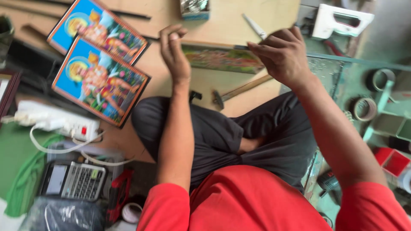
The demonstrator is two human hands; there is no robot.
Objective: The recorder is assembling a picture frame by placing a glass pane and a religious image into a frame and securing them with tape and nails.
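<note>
The framed picture (pixel 222 57), a long narrow piece seen nearly edge-on, is held raised above the plywood surface (pixel 222 25), in front of the seated person's crossed legs. The right hand (pixel 282 55) grips its right end, fingers curled over the top edge. The left hand (pixel 174 53) is at the left end with fingers bent and partly open; motion blur makes it uncertain whether it touches the frame.

Judgement: the step in hand appears to be turning or positioning the frame for work on its edge. The next move calls for a firm two-handed hold and a steady set-down.

A hammer (pixel 242 90) lies just below the frame. Two finished blue framed prints (pixel 100 64) lie to the left; a white staple gun (pixel 340 21) sits at the upper right. A calculator (pixel 75 179) is at the lower left.
</note>
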